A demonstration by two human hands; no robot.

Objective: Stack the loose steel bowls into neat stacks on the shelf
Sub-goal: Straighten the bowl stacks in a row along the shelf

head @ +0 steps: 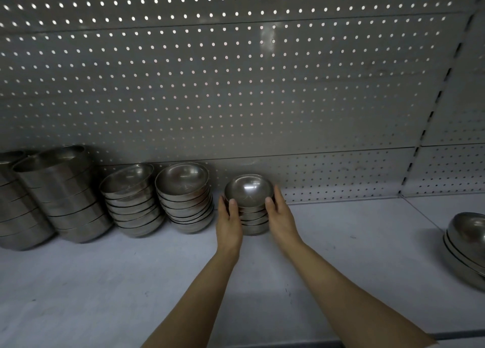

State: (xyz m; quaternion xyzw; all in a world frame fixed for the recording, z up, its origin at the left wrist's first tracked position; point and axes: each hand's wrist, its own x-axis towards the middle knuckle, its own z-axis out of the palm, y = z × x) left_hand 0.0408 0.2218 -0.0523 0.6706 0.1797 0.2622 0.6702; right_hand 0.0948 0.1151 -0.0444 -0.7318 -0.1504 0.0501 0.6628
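Small stack (250,211): steel bowls nested upright on the shelf (105,282), near its back edge, against the pegboard wall (236,85).
Left hand (228,223): grip clasps the stack's left side, thumb on the top bowl's rim.
Right hand (280,216): grip clasps the right side likewise.
Neighbouring stacks (183,198): along the back edge, leftward.
Loose bowls (465,245): right edge.

6 bowl stacks (183,198) on shelf (105,282); 2 hands (229,224); 1 pegboard back panel (236,85).
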